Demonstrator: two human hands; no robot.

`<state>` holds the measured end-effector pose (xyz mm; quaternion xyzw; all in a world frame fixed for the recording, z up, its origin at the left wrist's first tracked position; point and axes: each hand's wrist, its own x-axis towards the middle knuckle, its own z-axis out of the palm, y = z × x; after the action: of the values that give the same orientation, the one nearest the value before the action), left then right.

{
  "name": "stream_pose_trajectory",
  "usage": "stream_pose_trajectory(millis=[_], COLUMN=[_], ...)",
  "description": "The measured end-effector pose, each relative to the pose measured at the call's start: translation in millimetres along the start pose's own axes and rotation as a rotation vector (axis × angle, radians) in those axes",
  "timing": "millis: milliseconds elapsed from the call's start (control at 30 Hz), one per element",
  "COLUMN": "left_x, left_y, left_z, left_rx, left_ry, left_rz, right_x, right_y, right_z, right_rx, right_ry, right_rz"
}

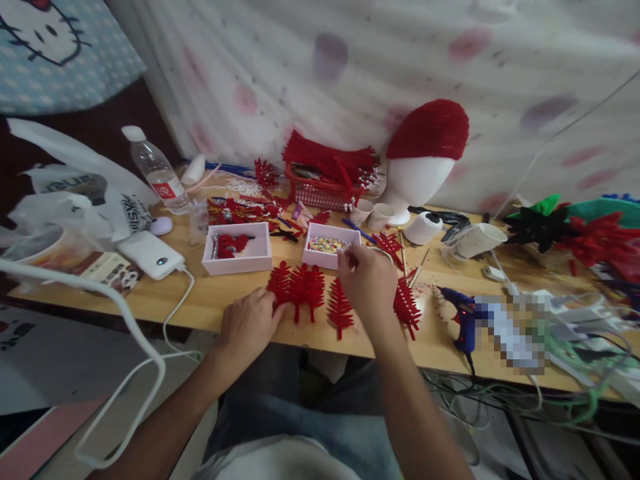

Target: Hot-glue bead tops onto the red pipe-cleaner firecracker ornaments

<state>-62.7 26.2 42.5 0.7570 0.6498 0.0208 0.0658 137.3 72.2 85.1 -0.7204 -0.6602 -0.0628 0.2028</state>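
Note:
My left hand [250, 322] rests at the table's front edge, its thumb and fingers closed around the lower end of a fuzzy red leaf sprig [280, 281]. Just right of it lie two more red sprigs [305, 290], side by side. My right hand [369, 283] is raised at the right front corner of a small pale box of beads [320, 260]. Its fingertips are pinched together; whatever they hold is too small to make out. Below that hand lies a separate red sprig [341, 310]. Another sprig dotted with pale beads [407, 307] is partly behind the right wrist.
A second pale box [237, 267] holds red pieces and beads. Behind stand a red basket [320, 193], paper cups [383, 215] and a foam head [420, 177] with a red cap. A blue glue gun [465, 320] lies right; a white power bank [151, 255] and its cable are left.

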Motion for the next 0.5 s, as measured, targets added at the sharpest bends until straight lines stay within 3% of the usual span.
stream_pose_trajectory(millis=[100,200,300,500], left_x=[-5,-8,-11,-22], left_y=[2,0,-4,-1], left_z=[8,18,26,41], left_rx=[-0.028,-0.066,-0.090,-0.160], left_ry=[-0.007,0.013,0.076,0.274], left_rz=[0.003,0.017,0.033,0.157], right_x=[84,146,175,195], right_y=[4,2,-3,-10], right_z=[5,30,59,97], right_rx=[-0.104,-0.132,-0.131,-0.155], right_ry=[-0.138,-0.337,-0.466,-0.623], right_rz=[-0.060,-0.161,-0.225,-0.264])
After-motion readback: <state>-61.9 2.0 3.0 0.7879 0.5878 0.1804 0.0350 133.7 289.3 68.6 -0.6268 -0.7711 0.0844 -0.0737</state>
